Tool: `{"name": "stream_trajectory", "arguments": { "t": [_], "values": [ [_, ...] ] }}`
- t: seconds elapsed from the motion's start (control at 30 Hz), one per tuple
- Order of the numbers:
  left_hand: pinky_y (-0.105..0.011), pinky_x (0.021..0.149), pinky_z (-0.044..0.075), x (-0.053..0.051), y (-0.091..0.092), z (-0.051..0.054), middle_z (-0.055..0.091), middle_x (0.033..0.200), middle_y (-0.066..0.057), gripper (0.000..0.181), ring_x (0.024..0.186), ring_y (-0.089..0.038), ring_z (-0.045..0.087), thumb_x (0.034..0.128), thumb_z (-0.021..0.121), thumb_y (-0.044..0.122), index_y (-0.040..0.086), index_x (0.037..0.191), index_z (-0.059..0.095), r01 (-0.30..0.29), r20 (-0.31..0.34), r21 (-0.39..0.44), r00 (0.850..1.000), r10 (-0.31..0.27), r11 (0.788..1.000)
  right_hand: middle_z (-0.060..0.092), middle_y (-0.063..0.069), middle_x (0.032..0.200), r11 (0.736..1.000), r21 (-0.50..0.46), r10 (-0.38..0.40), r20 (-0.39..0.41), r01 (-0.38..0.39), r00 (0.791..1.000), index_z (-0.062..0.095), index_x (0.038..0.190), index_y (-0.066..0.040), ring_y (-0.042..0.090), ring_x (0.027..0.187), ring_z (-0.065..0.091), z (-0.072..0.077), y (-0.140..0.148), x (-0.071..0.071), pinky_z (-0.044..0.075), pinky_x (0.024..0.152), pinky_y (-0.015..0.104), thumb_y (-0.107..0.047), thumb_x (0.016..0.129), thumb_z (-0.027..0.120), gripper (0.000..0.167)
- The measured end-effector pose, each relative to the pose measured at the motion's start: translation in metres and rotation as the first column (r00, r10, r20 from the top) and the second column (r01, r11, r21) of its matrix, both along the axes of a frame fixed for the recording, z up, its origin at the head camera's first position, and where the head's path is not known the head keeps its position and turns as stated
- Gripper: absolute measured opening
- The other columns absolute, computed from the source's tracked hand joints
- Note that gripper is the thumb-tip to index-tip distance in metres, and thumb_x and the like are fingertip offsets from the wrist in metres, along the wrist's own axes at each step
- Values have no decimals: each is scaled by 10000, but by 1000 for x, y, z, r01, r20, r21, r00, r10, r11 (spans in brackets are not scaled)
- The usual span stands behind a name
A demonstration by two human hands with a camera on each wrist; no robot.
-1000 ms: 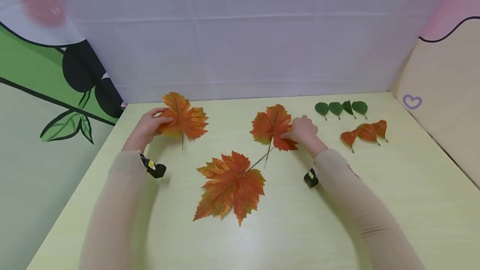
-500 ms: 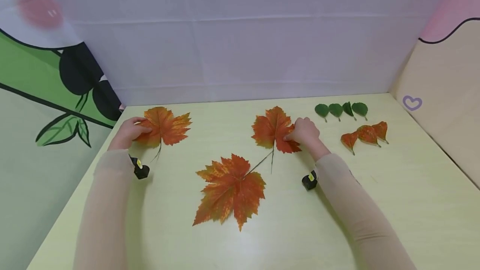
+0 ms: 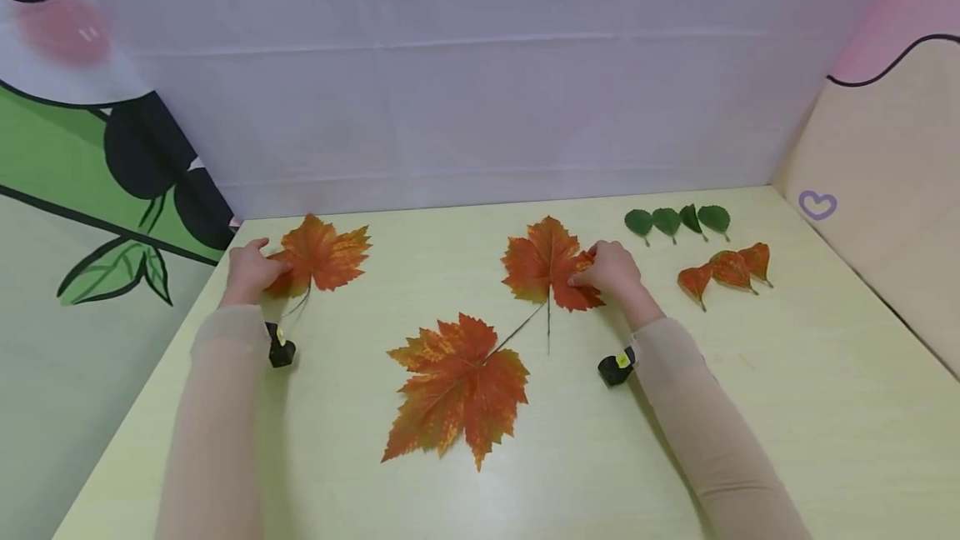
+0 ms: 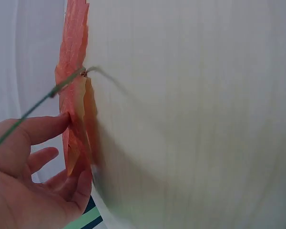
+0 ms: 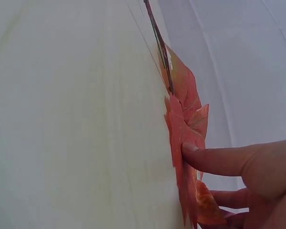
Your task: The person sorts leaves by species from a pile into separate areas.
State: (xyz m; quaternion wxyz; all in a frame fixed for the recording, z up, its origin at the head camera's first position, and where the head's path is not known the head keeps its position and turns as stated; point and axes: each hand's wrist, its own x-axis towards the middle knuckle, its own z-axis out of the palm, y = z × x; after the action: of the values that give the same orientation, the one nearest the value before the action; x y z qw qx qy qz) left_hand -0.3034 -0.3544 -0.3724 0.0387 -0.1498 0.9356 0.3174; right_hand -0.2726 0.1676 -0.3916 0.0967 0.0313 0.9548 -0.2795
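At the back left of the table, an orange-red maple leaf with a thin stem lies at my left hand. In the left wrist view, my thumb touches the face of this leaf and my fingers curl at its edge. My right hand pinches the right edge of a second maple leaf near the back middle. The right wrist view shows the thumb on that leaf, other fingers behind it. A larger maple leaf lies nearer me, its stem reaching the second leaf's stem.
Several small green leaves lie in a row at the back right of the pale table. In front of them are 3 small orange-red leaves. A pale cloth backdrop rises behind the table's back edge.
My left hand has moved left with its maple leaf and come down to the table. The leaf under my right hand has turned slightly, its stem now pointing straight toward me.
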Motion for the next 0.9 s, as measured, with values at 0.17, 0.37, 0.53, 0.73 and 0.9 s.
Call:
{"name": "stream_trajectory", "arguments": {
  "t": [0.17,0.37,0.53,0.73,0.9],
  "values": [
    [-553,1025,240,12,3,11,211,1312,-413,669,1200,-511,229,860,546,222,-120,1360,263,-4,-35,-114,999,0,993,496,240,1175,1000,-30,4,-3,-4,1000,460,1228,77,359,1050,465,1,-1,3,401,906,441,-295,754,722,657],
    [-570,967,248,27,12,30,228,1300,-403,619,1169,-533,237,861,537,256,-110,1321,341,-17,-75,-206,997,1,978,489,250,1184,999,-39,16,-11,-16,1000,465,1234,81,365,1061,456,3,-1,5,394,915,440,-270,758,719,643],
    [-562,979,252,41,24,37,273,1293,-388,557,1176,-512,251,877,525,239,-115,1283,383,51,-118,-198,990,-76,979,497,241,1187,999,-51,11,-9,-11,1000,458,1231,76,355,1062,459,3,1,5,385,926,435,-263,763,715,632],
    [-567,926,318,69,46,34,379,1210,-327,507,1091,-454,353,873,553,217,-99,1250,429,150,-158,-180,971,-179,972,520,215,1164,996,-88,-5,8,6,1000,456,1207,61,330,1031,471,0,2,5,390,911,424,-249,770,707,592],
    [-563,931,327,95,71,36,463,1187,-281,450,1098,-427,392,873,572,202,-79,1213,483,262,-167,-200,940,-297,944,518,207,1144,992,-122,-18,13,19,1000,454,1208,58,318,1005,465,-2,2,5,405,887,414,-237,779,701,576]
  ]
}}
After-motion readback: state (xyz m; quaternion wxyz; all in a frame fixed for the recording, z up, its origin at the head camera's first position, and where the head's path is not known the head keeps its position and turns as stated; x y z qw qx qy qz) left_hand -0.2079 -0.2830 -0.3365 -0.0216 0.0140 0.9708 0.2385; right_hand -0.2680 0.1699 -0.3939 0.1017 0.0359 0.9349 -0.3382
